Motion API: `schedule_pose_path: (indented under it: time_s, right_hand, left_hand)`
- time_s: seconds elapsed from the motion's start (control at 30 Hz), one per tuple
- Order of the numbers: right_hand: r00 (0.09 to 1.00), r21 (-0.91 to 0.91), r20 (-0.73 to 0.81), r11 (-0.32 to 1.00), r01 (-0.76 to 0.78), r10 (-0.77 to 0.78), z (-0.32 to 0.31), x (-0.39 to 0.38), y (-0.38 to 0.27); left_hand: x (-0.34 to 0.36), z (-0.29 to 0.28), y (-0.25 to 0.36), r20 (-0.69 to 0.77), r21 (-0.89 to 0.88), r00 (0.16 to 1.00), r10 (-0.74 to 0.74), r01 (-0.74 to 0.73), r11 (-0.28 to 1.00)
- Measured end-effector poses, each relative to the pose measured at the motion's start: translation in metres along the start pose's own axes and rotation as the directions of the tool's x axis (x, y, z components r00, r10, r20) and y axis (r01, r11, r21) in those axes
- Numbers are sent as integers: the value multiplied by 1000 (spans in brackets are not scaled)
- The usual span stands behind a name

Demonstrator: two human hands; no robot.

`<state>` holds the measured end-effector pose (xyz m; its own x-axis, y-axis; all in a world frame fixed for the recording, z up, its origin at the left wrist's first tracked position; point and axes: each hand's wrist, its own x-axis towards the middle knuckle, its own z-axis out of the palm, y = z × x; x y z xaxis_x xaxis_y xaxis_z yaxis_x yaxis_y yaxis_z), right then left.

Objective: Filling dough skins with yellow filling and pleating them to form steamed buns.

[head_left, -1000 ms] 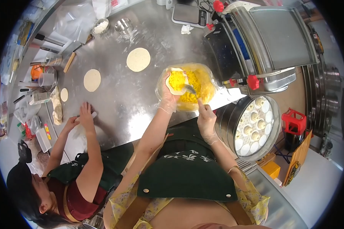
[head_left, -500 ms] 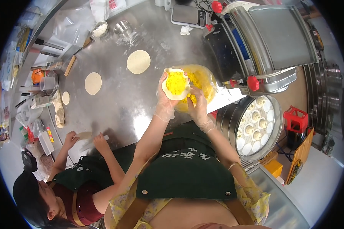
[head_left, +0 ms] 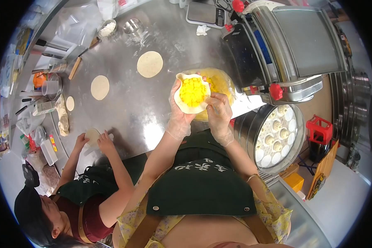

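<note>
My left hand (head_left: 180, 108), in a clear glove, cradles a round dough wrapper (head_left: 186, 108) heaped with yellow crumbly filling (head_left: 192, 91). My right hand (head_left: 220, 112), also gloved, pinches the right edge of the wrapper with thumb and fingers. Behind both hands sits a bag-lined bowl of the same filling (head_left: 223, 82), partly hidden. Three flat dough rounds lie on the steel table: one large (head_left: 149, 64), one middle-sized (head_left: 99, 87), one small (head_left: 70, 103).
A co-worker (head_left: 70, 202) at left handles a pale dough round (head_left: 92, 135). A roller machine (head_left: 293, 41) stands back right, above a steamer (head_left: 277, 140) holding several buns. A scale (head_left: 200, 16), small bowls (head_left: 107, 28), knives and containers line the table. A red stool (head_left: 320, 130) stands right.
My right hand has let go of the spoon and moved up to the wrapper's right edge. The filled wrapper has shifted slightly right. The co-worker's hands have moved and lifted a dough round.
</note>
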<state>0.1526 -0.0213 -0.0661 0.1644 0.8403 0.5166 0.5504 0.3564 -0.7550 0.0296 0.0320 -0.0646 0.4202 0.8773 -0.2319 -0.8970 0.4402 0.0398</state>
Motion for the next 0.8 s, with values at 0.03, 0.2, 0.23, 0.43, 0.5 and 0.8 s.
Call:
schedule_pose_path:
  time_s: [0.03,0.2,0.23,0.43,0.5,0.8]
  right_hand:
    - [1000,0,0,1000,-1,1,-1,1,-4]
    - [997,22,11,997,-73,73,-7,2,-18]
    - [997,21,10,997,-75,75,-8,3,-21]
    - [988,-6,76,991,-135,135,-21,16,-36]
    - [963,-44,178,980,-196,201,-25,20,-40]
    - [960,12,129,967,-253,250,-25,17,-49]
  left_hand:
    - [-1,3,-1,1,1,1000,28,-28,1000]
    - [-7,3,-6,-73,23,994,87,-85,996]
    - [-8,4,-7,-66,14,994,83,-82,997]
    - [-15,1,-9,20,30,998,66,-66,997]
    - [-17,5,-9,22,27,998,58,-59,998]
    - [-22,6,-11,-33,56,999,34,-32,998]
